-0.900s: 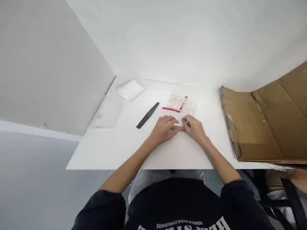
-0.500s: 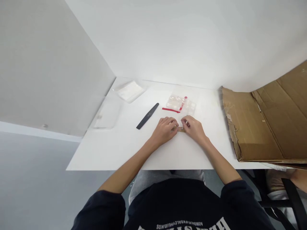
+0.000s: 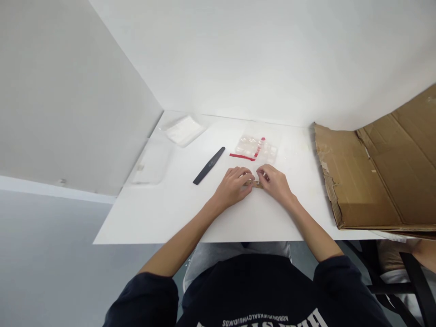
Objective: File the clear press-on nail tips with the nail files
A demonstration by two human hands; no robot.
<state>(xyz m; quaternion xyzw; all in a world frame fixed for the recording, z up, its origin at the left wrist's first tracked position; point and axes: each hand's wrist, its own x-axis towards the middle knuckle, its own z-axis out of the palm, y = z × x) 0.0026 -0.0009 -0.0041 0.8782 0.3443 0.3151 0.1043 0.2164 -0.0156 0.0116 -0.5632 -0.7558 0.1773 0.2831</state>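
A small tan strip (image 3: 258,185) with tiny shiny pieces on it lies low over the white table, between my two hands. My left hand (image 3: 233,184) has its fingers curled over the strip's left end, thumb and fingertips together. At the other end, my right hand (image 3: 275,182) is closed in a pinch; whatever is in its fingertips is too small to make out. Just beyond the hands sits a clear plastic tray (image 3: 250,145) with rounded hollows and red markings. A red strip (image 3: 241,156) lies at its near edge. Left of them rests a dark nail file (image 3: 209,165).
A clear packet with white contents (image 3: 185,131) lies near the back left corner. A transparent plastic sheet or bag (image 3: 150,165) is at the table's left edge. An open cardboard box (image 3: 371,190) takes up the right side. Part of another person (image 3: 420,254) shows at lower right.
My hands stay in nearly the same place, with only slight finger movement at the tan strip. The whole view has shifted very slightly.
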